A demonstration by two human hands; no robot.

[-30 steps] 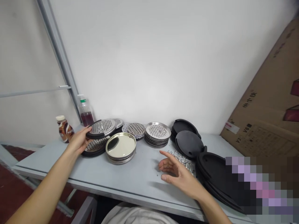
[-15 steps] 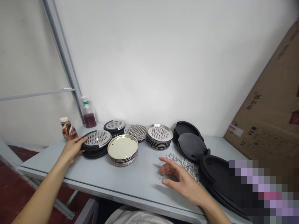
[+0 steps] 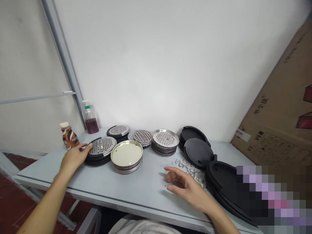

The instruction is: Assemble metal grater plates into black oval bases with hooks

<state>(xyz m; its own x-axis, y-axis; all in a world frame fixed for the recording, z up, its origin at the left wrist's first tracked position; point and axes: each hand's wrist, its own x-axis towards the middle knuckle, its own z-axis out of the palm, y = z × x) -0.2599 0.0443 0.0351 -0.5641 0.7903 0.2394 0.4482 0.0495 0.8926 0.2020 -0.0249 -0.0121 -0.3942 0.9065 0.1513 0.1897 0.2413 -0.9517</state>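
My left hand (image 3: 75, 157) is closed at the left rim of a round metal grater (image 3: 103, 145) set in a black holder, with a fingertip on its top. The grater lies on a stack of black rounds (image 3: 98, 161); the fingers' undersides are hidden. Just right of it stands a stack of pale gold, shallow round metal plates (image 3: 127, 154). My right hand (image 3: 186, 187) hovers over the table, thumb and fingers apart, holding nothing. Close beyond it lies a pile of small wire rings or clips (image 3: 188, 169).
Behind are another grater in a black holder (image 3: 118, 130), loose grater discs (image 3: 143, 136) and a grater stack (image 3: 165, 139). Black round holders (image 3: 199, 152) and larger ones (image 3: 225, 177) fill the right, beside a cardboard box (image 3: 268, 123). Bottles (image 3: 70, 136) stand at left on the grey table (image 3: 146, 191).
The grater under my left hand has come down from a slight gap onto the black stack. A left fingertip now lies further over its top. My right hand has hardly moved.
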